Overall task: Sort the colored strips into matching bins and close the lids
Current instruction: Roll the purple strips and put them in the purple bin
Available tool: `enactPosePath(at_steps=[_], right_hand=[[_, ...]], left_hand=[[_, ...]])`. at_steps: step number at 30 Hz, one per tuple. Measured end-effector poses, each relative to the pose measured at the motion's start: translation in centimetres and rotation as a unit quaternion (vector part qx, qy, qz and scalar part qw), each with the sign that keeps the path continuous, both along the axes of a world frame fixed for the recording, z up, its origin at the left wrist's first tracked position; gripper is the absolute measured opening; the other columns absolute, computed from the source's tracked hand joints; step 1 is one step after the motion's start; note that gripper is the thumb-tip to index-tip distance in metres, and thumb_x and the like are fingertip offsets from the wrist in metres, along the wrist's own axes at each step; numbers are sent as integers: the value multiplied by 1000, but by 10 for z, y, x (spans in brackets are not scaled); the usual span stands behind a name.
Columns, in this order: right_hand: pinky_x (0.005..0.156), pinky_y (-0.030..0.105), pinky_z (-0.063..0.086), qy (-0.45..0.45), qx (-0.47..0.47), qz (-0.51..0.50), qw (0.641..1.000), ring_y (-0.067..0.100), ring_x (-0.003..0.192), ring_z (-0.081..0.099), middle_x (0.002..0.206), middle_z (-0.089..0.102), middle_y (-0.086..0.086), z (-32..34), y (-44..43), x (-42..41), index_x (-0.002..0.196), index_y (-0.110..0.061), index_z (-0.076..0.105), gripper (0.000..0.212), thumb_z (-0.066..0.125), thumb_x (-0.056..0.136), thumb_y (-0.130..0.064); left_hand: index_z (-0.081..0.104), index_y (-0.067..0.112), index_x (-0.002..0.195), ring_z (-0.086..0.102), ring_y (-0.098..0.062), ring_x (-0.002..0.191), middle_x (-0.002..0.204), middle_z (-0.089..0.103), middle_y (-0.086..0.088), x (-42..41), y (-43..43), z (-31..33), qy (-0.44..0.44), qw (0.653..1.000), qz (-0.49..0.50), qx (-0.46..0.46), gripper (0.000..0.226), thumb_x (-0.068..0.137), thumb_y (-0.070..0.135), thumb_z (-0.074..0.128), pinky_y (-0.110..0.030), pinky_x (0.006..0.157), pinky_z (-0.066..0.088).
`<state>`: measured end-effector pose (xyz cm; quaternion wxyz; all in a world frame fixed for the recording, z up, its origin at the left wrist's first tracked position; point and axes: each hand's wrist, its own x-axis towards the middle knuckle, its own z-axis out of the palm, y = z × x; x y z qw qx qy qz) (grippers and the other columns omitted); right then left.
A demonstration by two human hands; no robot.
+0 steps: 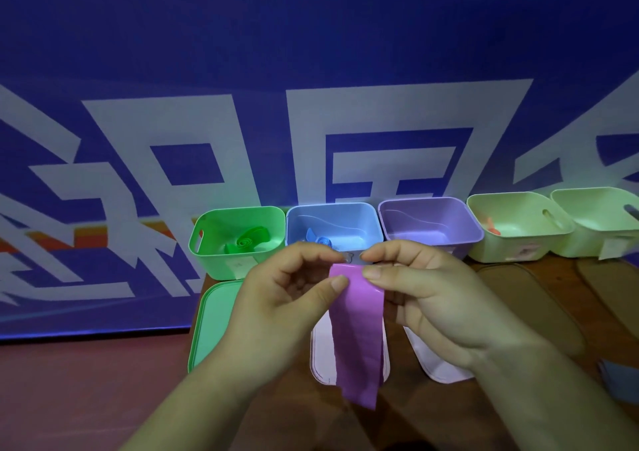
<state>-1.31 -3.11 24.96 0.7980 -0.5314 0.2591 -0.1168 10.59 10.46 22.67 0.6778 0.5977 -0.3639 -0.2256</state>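
Both hands pinch the top end of the purple strip (359,340): the left hand (287,291) grips its left edge between thumb and curled fingers (337,284), and the right hand (425,295) grips its right edge in the same way. The rest of the strip hangs down below the fingers, above the counter (283,416) and in front of a pale lid (320,357). Just beyond the fingers stands the blue bin (332,208) with a coiled blue strip (323,241) inside. The purple bin (432,222) is beyond and to the right of them. The green bin (207,246), holding a coiled green strip (247,239), is beyond and to the left. The green lid (214,322) lies flat to the left of the left hand.
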Motion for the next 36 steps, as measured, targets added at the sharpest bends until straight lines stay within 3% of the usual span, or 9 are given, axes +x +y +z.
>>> enactPosePath(at_steps=[5,9,14,17,21,24,29,32,36], right_hand=[[83,40,47,9,4,0,1000,20,76,63,87,67,11,-2,11,8,81,-20,76,22,79,61,-11],[86,42,49,16,-27,3,1000,20,79,65,86,70,9,-4,16,12,83,-22,77,23,82,65,-8],[80,41,57,12,-266,-78,961,23,74,66,83,75,3,-5,22,16,87,-31,75,26,83,76,-9],[78,35,58,-32,-330,-82,940,23,77,68,85,74,1,-11,25,17,86,-32,76,23,83,74,-14],[82,34,58,-44,-387,-77,918,18,84,71,88,76,-6,-16,24,18,88,-32,77,21,81,75,-17],[82,32,58,-53,-406,-70,910,18,87,71,90,75,-9,-15,22,23,89,-32,76,19,78,74,-20],[79,28,56,-51,-415,-46,907,19,87,70,93,75,-9,-18,18,29,91,-34,76,22,80,71,-25],[80,27,56,-35,-419,-29,907,18,88,70,94,74,-9,-17,16,28,94,-37,76,26,80,68,-33],[79,33,58,1,-398,-29,917,14,80,70,88,75,-8,-17,15,28,89,-42,76,32,89,68,-22]], left_hand=[[76,15,84,69,-12,85,90,75,-3,7,8,4,-23,999,32,-20,15,77,2,76,-18,77,54],[76,10,77,69,-10,75,77,75,-4,12,9,6,-3,999,43,-9,19,76,-9,72,-17,71,53],[78,10,75,69,-12,71,75,76,-7,20,9,8,58,997,47,26,18,75,-8,75,-19,69,54],[79,11,73,69,-13,70,76,76,-8,24,8,9,90,993,62,49,17,76,-5,75,-19,67,54],[80,13,76,68,-19,71,78,75,-13,29,8,8,159,984,39,70,13,73,1,76,-29,69,53],[80,13,77,67,-22,73,79,75,-14,33,9,8,202,977,22,70,17,60,16,77,-31,71,52],[80,9,77,64,-29,78,81,73,-21,37,10,7,234,970,16,65,24,55,19,76,-41,82,53],[80,8,75,66,-27,74,78,74,-19,38,10,5,260,963,16,65,24,53,17,76,-35,75,56],[79,4,77,67,-26,73,80,73,-22,37,8,4,288,955,17,66,25,54,13,76,-30,70,57]])
